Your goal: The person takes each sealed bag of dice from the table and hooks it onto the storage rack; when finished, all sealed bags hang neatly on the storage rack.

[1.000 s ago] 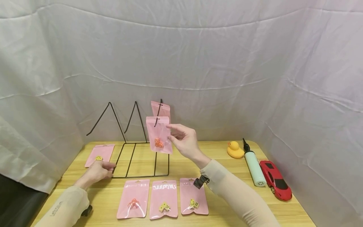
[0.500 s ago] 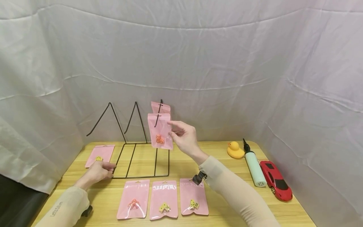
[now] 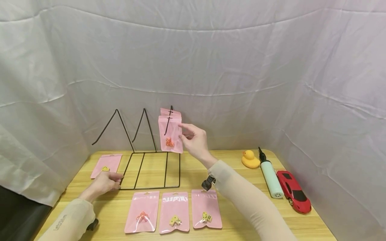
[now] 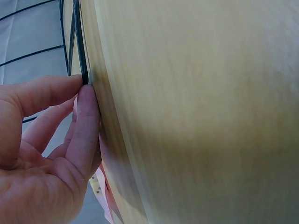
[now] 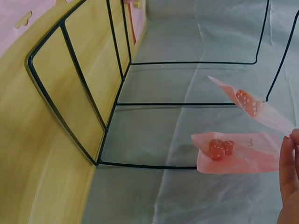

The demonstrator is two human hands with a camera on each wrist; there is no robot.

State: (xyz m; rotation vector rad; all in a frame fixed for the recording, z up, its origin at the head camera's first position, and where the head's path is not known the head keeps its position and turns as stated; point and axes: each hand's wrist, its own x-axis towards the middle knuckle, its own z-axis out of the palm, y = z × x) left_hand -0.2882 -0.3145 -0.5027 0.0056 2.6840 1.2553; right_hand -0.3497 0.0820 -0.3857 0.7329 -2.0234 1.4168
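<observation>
My right hand (image 3: 196,141) pinches the right edge of a pink bag of red dice (image 3: 170,134), whose top hole is threaded on the rack's right hook. Behind it, a second pink bag (image 3: 164,111) hangs on the same hook; the right wrist view shows red dice (image 5: 219,148) in it too. The black wire rack (image 3: 148,187) stands on the table with its other two hooks bare. At the rack's front left corner my left hand (image 3: 104,183) pinches the base wire (image 4: 80,51) between thumb and fingers.
Beside my left hand lies a pink bag with yellow dice (image 3: 110,161). Three more bags, one with red dice (image 3: 141,207), lie in front of the rack. At the right are a rubber duck (image 3: 250,159), a mint hand pump (image 3: 271,179) and a red toy car (image 3: 293,191).
My right hand has moved up and back, sliding the front bag farther along the hook toward the bag behind it. My left hand stays on the rack.
</observation>
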